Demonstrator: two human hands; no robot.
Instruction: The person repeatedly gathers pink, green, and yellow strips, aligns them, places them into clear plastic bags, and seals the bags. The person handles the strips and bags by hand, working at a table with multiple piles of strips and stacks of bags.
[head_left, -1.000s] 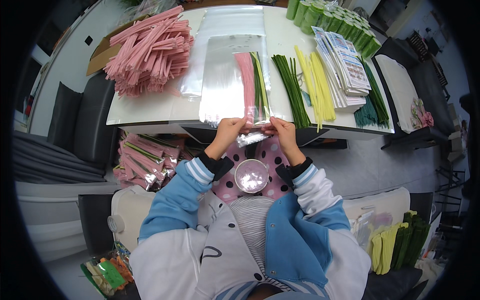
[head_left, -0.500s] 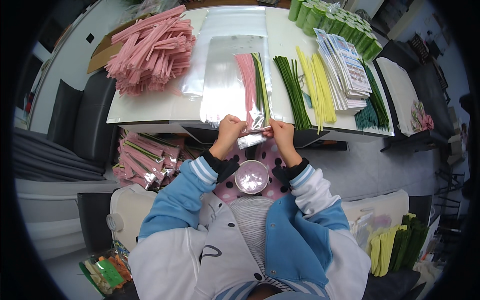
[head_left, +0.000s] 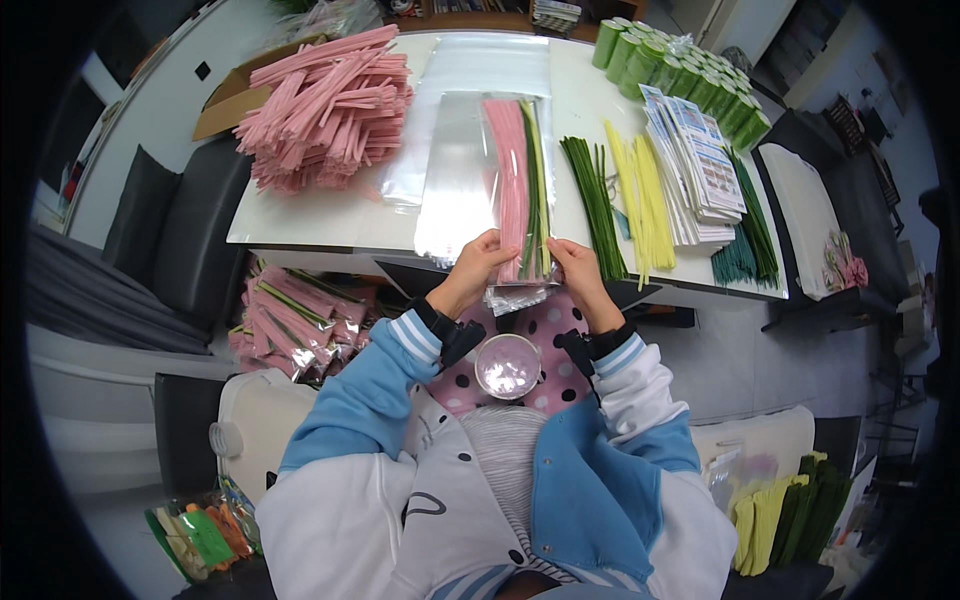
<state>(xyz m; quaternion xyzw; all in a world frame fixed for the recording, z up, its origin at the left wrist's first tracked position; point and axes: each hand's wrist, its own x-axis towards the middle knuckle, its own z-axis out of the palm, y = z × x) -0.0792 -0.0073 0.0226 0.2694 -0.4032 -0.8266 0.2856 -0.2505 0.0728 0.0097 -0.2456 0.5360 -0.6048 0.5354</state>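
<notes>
Between my hands is a clear plastic bag (head_left: 546, 274) of fuzzy chenille stems, its far part over the table. Pink stems (head_left: 511, 180) fill its left side, with dark green (head_left: 532, 185) and yellow (head_left: 543, 190) ones to the right. My left hand (head_left: 481, 268) pinches the near left corner, thumb on top. My right hand (head_left: 582, 272) grips the near right edge. A crinkled clear flap (head_left: 515, 298) hangs below the bag's near end. Beneath the bag, a stack of flat clear bags (head_left: 455, 180) lies on the white table (head_left: 330, 222).
Loose pink stems (head_left: 335, 110) are heaped far left; green (head_left: 592, 205) and yellow stems (head_left: 650, 210) lie right, beside printed sheets (head_left: 690, 170) and green rolls (head_left: 670, 75). Filled bags (head_left: 300, 320) pile below the table's left. A round tub (head_left: 507, 367) sits at my lap.
The stems now reach nearer to the bag's near end, between my hands. My hands are slightly farther apart, and the right hand has shifted a little right. The whole view has shifted slightly.
</notes>
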